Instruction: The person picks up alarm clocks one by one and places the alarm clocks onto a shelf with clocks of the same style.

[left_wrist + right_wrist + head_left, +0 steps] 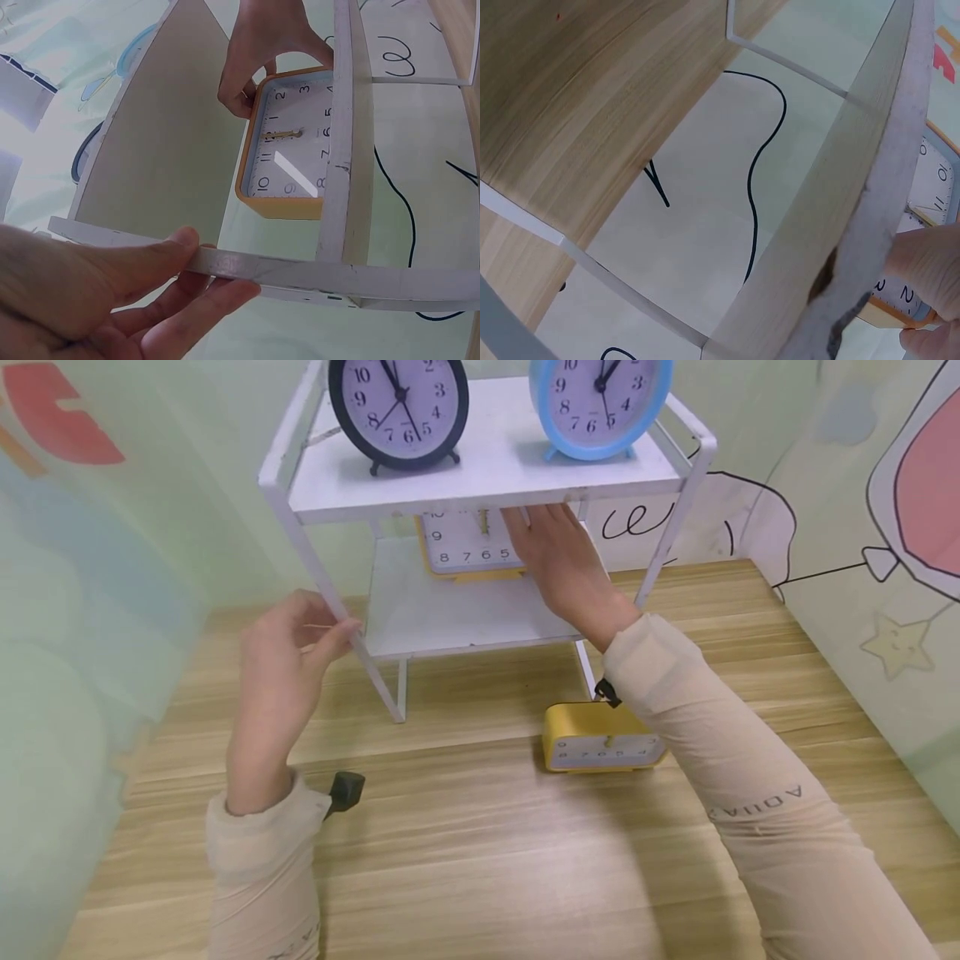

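A square clock with an orange-yellow rim (pixel 442 539) stands on the lower shelf (pixel 457 610) of a white rack, its top hidden by the upper shelf in the head view. Reaching in from the right, my right hand (pixel 558 556) grips this clock by its side and top edge; the left wrist view shows the fingers (pixel 238 94) bent at the clock's corner. My left hand (pixel 281 668) pinches the rack's front left post (pixel 232 264) between thumb and fingers. In the right wrist view, part of the clock face (pixel 930 180) shows beside the right hand (pixel 930 277).
On the upper shelf (pixel 487 477) stand a round black alarm clock (pixel 405 410) and a round light-blue one (pixel 600 410). A second yellow square clock (pixel 600 735) sits on the wooden surface (pixel 465 827), below my right forearm. Decorated walls (pixel 847 468) border the surface.
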The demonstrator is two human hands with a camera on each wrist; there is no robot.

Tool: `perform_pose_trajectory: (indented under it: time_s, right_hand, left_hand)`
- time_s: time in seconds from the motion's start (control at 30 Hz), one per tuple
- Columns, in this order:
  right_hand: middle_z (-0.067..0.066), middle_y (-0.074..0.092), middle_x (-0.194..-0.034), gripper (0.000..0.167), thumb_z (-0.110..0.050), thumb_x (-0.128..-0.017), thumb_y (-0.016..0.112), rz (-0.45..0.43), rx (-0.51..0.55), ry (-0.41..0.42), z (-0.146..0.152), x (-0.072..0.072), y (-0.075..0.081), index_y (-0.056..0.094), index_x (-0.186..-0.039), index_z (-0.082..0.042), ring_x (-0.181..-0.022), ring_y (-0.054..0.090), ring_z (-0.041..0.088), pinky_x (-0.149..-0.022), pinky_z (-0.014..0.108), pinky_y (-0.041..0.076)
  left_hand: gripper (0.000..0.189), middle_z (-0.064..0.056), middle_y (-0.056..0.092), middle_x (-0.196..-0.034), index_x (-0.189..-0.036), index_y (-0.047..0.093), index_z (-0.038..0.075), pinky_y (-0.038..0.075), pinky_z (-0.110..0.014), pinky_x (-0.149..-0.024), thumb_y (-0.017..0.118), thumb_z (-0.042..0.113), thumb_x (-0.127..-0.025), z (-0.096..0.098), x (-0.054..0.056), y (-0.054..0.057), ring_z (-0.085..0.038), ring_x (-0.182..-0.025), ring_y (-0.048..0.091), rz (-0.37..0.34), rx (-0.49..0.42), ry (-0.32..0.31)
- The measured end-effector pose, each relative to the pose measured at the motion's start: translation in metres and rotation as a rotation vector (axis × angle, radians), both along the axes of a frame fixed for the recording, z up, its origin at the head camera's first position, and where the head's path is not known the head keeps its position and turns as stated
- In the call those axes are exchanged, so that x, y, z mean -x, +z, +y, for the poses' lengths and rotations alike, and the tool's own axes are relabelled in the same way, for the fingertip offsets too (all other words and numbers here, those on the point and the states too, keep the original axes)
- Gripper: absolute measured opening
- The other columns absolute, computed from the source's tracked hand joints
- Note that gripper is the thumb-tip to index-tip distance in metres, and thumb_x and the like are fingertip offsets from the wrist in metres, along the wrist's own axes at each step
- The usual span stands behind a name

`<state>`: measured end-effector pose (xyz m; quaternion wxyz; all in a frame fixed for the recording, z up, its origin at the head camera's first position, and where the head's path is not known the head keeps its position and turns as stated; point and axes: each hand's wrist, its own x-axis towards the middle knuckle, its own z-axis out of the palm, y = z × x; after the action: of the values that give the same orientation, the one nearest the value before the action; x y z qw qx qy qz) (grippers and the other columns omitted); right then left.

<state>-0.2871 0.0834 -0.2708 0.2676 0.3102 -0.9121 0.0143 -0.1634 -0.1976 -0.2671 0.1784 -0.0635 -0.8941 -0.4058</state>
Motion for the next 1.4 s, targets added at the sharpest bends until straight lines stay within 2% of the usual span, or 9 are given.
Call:
perform_pose_trajectory:
  time_s: [0.33, 0.43, 0.57, 0.77, 0.9, 1.07, 1.2, 1.27, 1.4]
  right_hand:
    - [0.024, 0.011, -0.162, 0.074, 0.021, -0.094, 0.039, -0.016, -0.009, -0.006, 0.002, -0.009, 0.003, 0.003, -0.156, 0.003, -0.150, 0.009, 0.033, -0.122, 0.038, 0.011]
    - [0.025, 0.014, -0.161, 0.074, 0.023, -0.092, 0.040, -0.005, -0.010, 0.001, 0.002, -0.014, 0.005, 0.007, -0.155, 0.005, -0.149, 0.014, 0.035, -0.122, 0.040, 0.017]
    - [0.028, 0.023, -0.156, 0.069, 0.026, -0.088, 0.039, 0.042, 0.011, 0.033, 0.002, -0.023, 0.009, 0.019, -0.152, 0.008, -0.145, 0.024, 0.039, -0.118, 0.046, 0.027]
    - [0.030, 0.032, -0.150, 0.070, 0.029, -0.083, 0.037, 0.138, 0.015, 0.077, 0.002, -0.043, 0.012, 0.024, -0.150, 0.010, -0.138, 0.035, 0.042, -0.117, 0.047, 0.028]
    - [0.030, 0.039, -0.143, 0.059, 0.027, -0.086, 0.037, 0.210, -0.005, 0.111, 0.003, -0.057, 0.011, 0.033, -0.143, 0.013, -0.131, 0.043, 0.042, -0.115, 0.043, 0.034]
    - [0.032, 0.045, -0.136, 0.045, 0.028, -0.088, 0.036, 0.211, 0.021, 0.177, 0.009, -0.073, 0.010, 0.041, -0.132, 0.015, -0.130, 0.043, 0.044, -0.114, 0.041, 0.035]
    - [0.033, 0.045, -0.132, 0.045, 0.029, -0.083, 0.039, 0.154, 0.050, 0.238, 0.019, -0.086, 0.013, 0.042, -0.126, 0.017, -0.129, 0.042, 0.045, -0.116, 0.039, 0.032]
    - [0.032, 0.046, -0.130, 0.046, 0.029, -0.081, 0.040, 0.106, 0.072, 0.261, 0.025, -0.093, 0.014, 0.043, -0.125, 0.017, -0.126, 0.044, 0.044, -0.115, 0.038, 0.033]
    - [0.029, 0.048, -0.128, 0.050, 0.029, -0.079, 0.040, 0.020, 0.129, 0.286, 0.037, -0.107, 0.014, 0.047, -0.127, 0.016, -0.121, 0.046, 0.041, -0.111, 0.038, 0.038]
  left_hand:
    - [0.026, -0.014, 0.069, -0.103, -0.109, 0.064, -0.001, 0.057, -0.027, -0.084, 0.067, 0.021, -0.097, 0.001, 0.000, 0.000, -0.028, -0.094, 0.069, -0.018, 0.007, -0.006]
    - [0.026, -0.014, 0.069, -0.103, -0.109, 0.064, -0.002, 0.057, -0.027, -0.084, 0.066, 0.022, -0.097, 0.000, 0.000, 0.001, -0.027, -0.094, 0.069, -0.017, 0.018, -0.008]
    - [0.026, -0.015, 0.069, -0.103, -0.109, 0.063, -0.002, 0.057, -0.038, -0.088, 0.065, 0.022, -0.098, 0.000, 0.000, 0.001, -0.026, -0.094, 0.067, -0.017, 0.033, -0.020]
    - [0.026, -0.014, 0.068, -0.103, -0.109, 0.062, -0.001, 0.055, -0.047, -0.091, 0.065, 0.023, -0.099, -0.001, -0.001, 0.002, -0.022, -0.096, 0.063, -0.021, 0.037, -0.022]
    - [0.030, -0.013, 0.066, -0.107, -0.115, 0.060, -0.001, 0.054, -0.047, -0.093, 0.065, 0.024, -0.099, -0.002, -0.003, 0.002, -0.023, -0.103, 0.062, -0.026, 0.021, -0.031]
    - [0.050, -0.010, 0.053, -0.123, -0.131, 0.045, 0.002, 0.046, -0.042, -0.102, 0.067, 0.032, -0.097, -0.007, -0.007, 0.005, -0.025, -0.117, 0.051, -0.044, -0.033, -0.013]
    - [0.046, -0.004, 0.048, -0.114, -0.122, 0.045, 0.006, 0.046, -0.029, -0.089, 0.069, 0.035, -0.095, -0.010, -0.018, 0.010, -0.020, -0.104, 0.050, -0.022, -0.037, 0.048]
    - [0.036, -0.001, 0.053, -0.105, -0.114, 0.051, 0.006, 0.045, -0.023, -0.081, 0.068, 0.032, -0.096, -0.010, -0.023, 0.012, -0.016, -0.096, 0.052, -0.004, 0.030, -0.008]
    - [0.016, 0.003, 0.063, -0.095, -0.105, 0.060, 0.006, 0.048, -0.021, -0.079, 0.069, 0.017, -0.096, -0.002, -0.031, 0.008, -0.009, -0.088, 0.058, 0.013, 0.202, -0.321]
